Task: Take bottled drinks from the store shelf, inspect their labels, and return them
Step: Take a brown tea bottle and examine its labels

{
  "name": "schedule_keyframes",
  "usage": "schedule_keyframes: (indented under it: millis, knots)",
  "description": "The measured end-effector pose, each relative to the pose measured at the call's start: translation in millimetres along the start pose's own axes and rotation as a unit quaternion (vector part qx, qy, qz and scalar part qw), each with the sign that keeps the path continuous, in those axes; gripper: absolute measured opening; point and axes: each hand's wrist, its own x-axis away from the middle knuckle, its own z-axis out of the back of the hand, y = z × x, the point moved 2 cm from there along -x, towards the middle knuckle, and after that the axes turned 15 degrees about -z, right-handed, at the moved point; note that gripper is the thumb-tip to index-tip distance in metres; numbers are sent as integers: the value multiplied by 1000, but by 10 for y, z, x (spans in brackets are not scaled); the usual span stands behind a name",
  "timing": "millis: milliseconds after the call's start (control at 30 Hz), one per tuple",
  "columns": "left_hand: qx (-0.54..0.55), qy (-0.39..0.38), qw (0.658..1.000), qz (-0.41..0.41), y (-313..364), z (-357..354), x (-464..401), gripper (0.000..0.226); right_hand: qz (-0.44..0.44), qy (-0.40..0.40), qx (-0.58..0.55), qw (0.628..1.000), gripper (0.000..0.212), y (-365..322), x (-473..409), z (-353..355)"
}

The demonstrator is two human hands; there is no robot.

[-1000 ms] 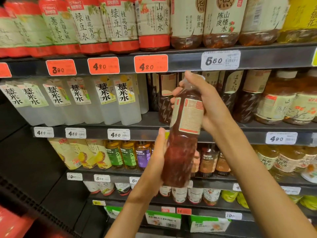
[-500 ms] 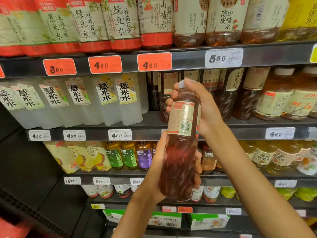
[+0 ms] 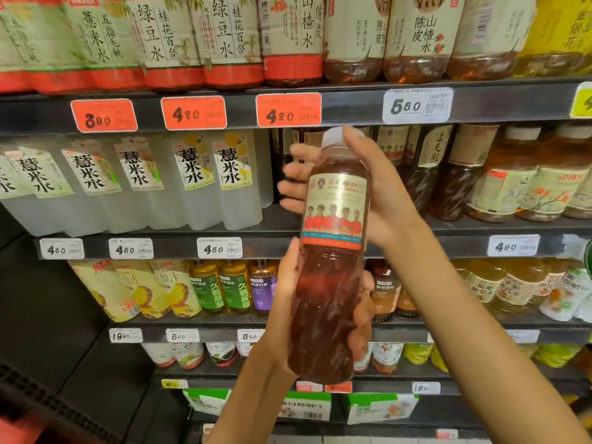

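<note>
Head view: we hold clear plastic bottle of reddish-brown drink with white cap (image 3: 330,283) upright in front of dark metal store shelf (image 3: 352,105). Right hand (image 3: 368,193) wraps upper part behind label, fingers (image 3: 294,184) curled round bottle's left side. Left hand (image 3: 288,299) grips lower half. Label with row of red-shirted figures (image 3: 333,209) faces us. White price tag (image 3: 416,105) above cap.
</note>
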Motion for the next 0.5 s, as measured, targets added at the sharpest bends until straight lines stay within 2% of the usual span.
schedule_keyframes:
  millis: [67, 133, 200, 267, 300, 367, 433, 500]
  knots:
    - [-28, -3, 1000, 8, -6, 32, 6, 75, 24, -40, -46, 998, 32, 2, -39, -52]
    - [-102, 36, 994, 8, 72, 116, 48, 78, 45, -3, -11, 999, 24, -21, -38, -61]
    - [-196, 108, 974, -24, 177, 189, 73, 76, 63, 113, 72, 989, 19, -48, -14, -18]
    - [-303, 182, 934, -47, 250, 231, 67, 77, 96, 241, 161, 952, 18, -55, -5, 47]
    - [-323, 213, 921, -49, 267, 239, 66, 78, 104, 276, 177, 939, 19, -46, -11, 60]
    - [-311, 227, 921, -61, 275, 226, 65, 74, 91, 290, 185, 935, 27, -26, -18, 75]
    - [-222, 184, 955, -63, 253, 140, 80, 71, 69, 248, 185, 948, 28, -20, -23, 66]
    - [-111, 143, 982, -51, 194, 77, 103, 72, 54, 183, 133, 973, 28, -9, -35, 22]
